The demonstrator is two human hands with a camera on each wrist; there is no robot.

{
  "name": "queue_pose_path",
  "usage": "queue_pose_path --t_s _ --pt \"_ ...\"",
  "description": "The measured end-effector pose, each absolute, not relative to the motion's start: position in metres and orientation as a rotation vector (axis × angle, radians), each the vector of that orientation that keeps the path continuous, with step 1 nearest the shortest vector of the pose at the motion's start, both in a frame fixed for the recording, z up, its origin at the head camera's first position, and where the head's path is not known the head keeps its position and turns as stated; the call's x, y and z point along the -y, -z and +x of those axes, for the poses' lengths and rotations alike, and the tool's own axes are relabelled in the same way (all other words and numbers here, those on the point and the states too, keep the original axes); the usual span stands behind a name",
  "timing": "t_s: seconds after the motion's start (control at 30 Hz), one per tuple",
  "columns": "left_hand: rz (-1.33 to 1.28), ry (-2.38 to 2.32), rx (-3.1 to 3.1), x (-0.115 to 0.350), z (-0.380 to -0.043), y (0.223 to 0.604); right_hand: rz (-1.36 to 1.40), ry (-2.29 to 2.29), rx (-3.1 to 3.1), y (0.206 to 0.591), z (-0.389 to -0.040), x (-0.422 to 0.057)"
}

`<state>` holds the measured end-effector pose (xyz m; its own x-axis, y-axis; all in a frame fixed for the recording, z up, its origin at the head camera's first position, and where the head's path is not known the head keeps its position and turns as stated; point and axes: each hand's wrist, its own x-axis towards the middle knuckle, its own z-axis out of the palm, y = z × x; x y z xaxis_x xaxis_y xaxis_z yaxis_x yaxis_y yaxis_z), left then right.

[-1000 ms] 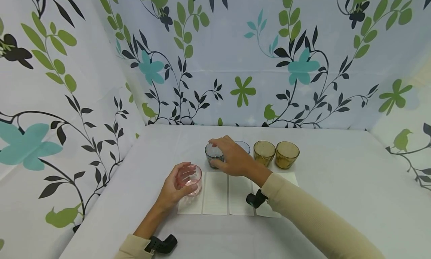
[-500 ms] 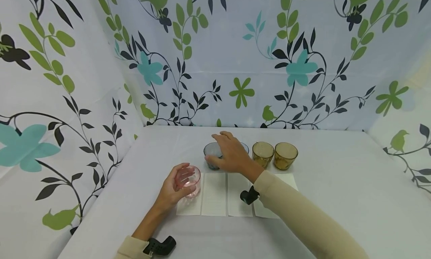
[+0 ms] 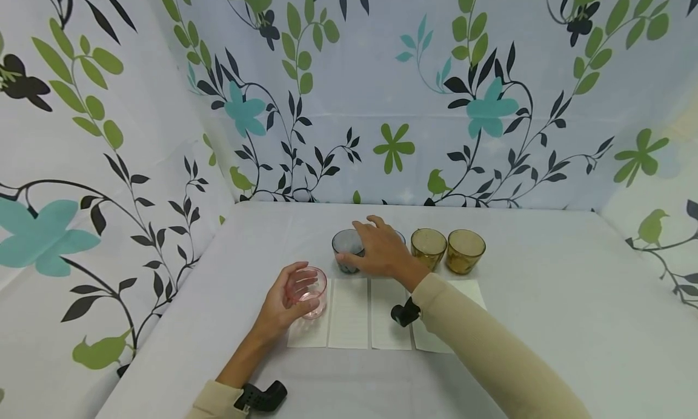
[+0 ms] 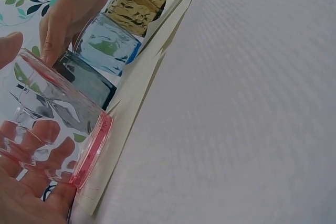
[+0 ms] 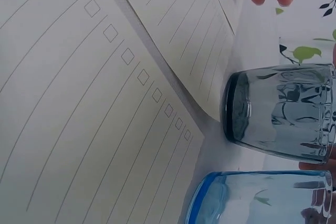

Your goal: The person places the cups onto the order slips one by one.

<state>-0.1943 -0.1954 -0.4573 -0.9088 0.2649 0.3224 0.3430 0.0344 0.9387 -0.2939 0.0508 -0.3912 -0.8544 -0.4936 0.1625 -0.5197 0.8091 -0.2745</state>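
My left hand (image 3: 272,313) holds a pink-tinted glass (image 3: 322,293) over the leftmost sheet of paper, thumb on the near side and fingers round the back. Behind the sheets stands a grey-blue glass (image 3: 343,244). Over and just right of it is my right hand (image 3: 384,252), its fingers spread and its thumb in front of the grey-blue glass. A clear light-blue glass (image 4: 107,45) stands beside that one, mostly covered by the right hand in the head view. Fingertips show behind both glasses in the right wrist view; contact is hard to tell.
Two amber glasses (image 3: 428,249) (image 3: 465,251) continue the row to the right. Several pale lined sheets (image 3: 348,313), printed with small checkboxes, lie side by side in front. A white cloth (image 3: 545,286) covers the table. Leaf-patterned curtains (image 3: 349,104) hang behind and at the sides.
The right hand has shifted slightly right from the grey-blue glass, and its fingers have spread off the rim. The left hand keeps its hold on the pink glass, nearly still.
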Motion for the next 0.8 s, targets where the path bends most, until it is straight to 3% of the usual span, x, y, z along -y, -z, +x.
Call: queue_pose_path --t_s 0.8 --pt "-0.659 2.019 2.232 0.1952 -0.1944 0.4582 0.762 -0.449 2.949 0.3917 -0.2953 -0.0480"
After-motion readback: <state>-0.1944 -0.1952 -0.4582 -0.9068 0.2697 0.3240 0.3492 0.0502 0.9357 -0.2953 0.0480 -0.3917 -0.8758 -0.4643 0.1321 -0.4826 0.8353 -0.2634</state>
